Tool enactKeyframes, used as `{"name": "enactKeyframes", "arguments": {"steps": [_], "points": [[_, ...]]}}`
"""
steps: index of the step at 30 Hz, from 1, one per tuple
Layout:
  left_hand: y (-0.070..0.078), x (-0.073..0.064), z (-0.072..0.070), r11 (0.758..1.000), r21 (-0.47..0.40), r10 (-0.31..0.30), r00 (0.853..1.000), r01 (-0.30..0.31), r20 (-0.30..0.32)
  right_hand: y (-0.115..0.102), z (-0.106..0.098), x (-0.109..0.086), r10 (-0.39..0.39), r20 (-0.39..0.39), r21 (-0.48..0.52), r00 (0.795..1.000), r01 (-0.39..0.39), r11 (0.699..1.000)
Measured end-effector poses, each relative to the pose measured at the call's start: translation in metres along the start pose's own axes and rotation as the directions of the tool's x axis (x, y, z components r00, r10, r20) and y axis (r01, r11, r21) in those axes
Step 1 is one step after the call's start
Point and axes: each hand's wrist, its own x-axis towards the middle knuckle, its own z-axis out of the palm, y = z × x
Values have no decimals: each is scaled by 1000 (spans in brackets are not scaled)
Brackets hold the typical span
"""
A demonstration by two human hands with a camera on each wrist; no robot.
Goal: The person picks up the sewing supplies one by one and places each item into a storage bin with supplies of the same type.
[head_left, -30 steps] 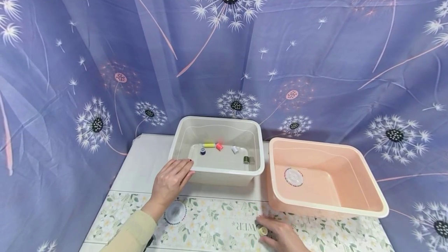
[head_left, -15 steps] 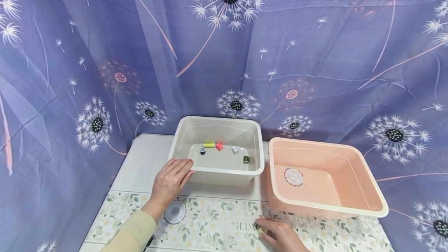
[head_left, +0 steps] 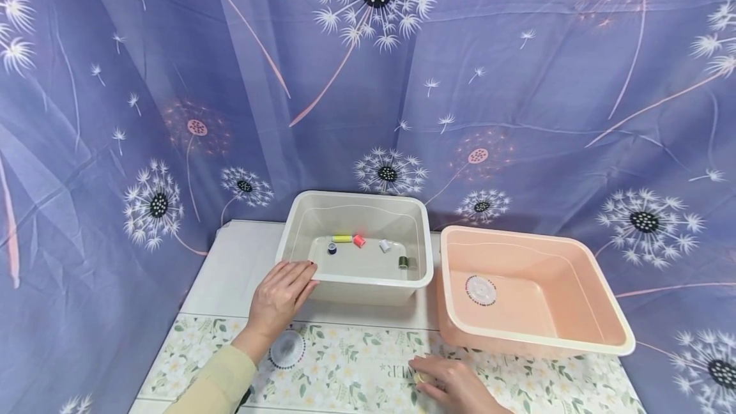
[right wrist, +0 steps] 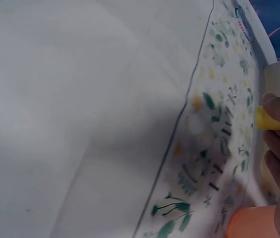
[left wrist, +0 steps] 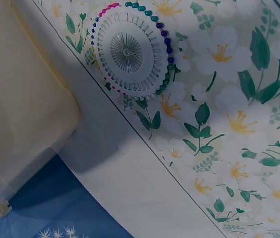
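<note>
Thumb and fingers of the right hand (head_left: 455, 384) are closed on a yellow spool (right wrist: 266, 119), held over the floral strip (head_left: 345, 372). From that grip the grey tub (head_left: 362, 291), with other spools (head_left: 342, 239) in it, lies ahead and to the left; the peach tub (head_left: 517, 334) is nearer, ahead-right. I see the left hand (head_left: 280, 292) well apart, at the grey tub's near-left corner, but can't tell whether its fingers curl round the rim. The right hand covers much of the spool, so from here I cannot be sure of its long axis.
</note>
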Motion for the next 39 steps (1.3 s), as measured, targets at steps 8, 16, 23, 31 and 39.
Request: {"name": "enactKeyframes", "arguments": {"steps": [8,16,23,31,39], "points": [[0,1,0,1000,-2,0,1000,0,-1,-8,-7,11,-22,19,10,1000,21,1000],[0,2,0,1000,-1,-2,1000,2,-3,-22,-19,27,-25,27,2,999,25,1000],[-1,1,1,1000,3,1,1000,-1,-9,-35,-28,44,-139,-39,-71,990,136,988],[-1,0,1,1000,5,1,1000,-1,-11,-46,-42,67,-240,-58,-87,969,234,968],[-1,0,1,1000,3,3,1000,-3,-14,-51,-63,91,-310,-93,-126,946,298,946]]}}
